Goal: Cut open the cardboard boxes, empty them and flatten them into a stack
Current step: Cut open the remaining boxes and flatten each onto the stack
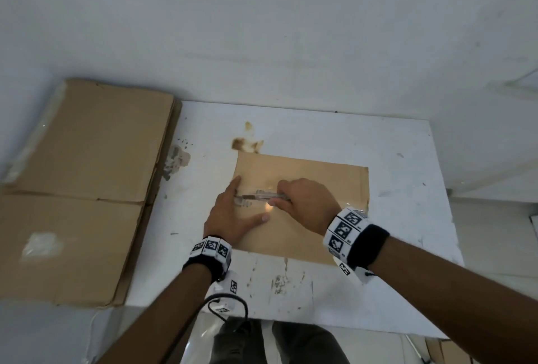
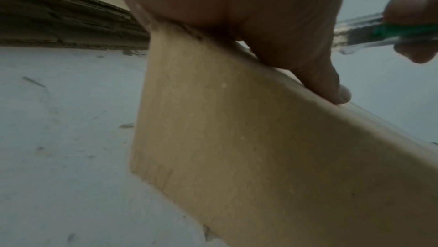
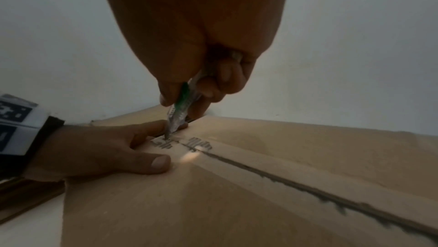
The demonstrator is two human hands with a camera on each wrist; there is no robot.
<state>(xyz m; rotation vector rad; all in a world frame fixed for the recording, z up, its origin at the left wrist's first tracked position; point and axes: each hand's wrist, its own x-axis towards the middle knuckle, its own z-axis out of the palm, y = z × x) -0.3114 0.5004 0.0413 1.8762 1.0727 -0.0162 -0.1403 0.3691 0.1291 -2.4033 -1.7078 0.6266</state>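
Two hands work on one sealed cardboard box (image 1: 302, 206) at the centre of the frame, standing on the white counter (image 1: 393, 188). The right hand (image 1: 305, 203) has its fingers curled round a utility knife (image 1: 262, 196), a clear body with a green slider, and the blade tip sits in the taped centre seam (image 3: 308, 187) near the box's left end. The left hand (image 1: 233, 212) lies flat with straight fingers, holding nothing, pressing the top panel; its forefinger and thumb straddle the seam just beside the blade.

At the left of the frame a stack of flattened cardboard (image 1: 84, 188) rests partly over the counter edge, so this box looks like one of the later ones.

The main hazard, as I judge it, is the blade's closeness to the left forefinger: a slip or a sudden give in the tape, with the knife pushed toward that hand, could reach the finger. Pressing too deep might also score whatever is inside, which cannot be seen. Should the flat hand ease off, the box could slide on the smooth counter and drag the cut off the seam.
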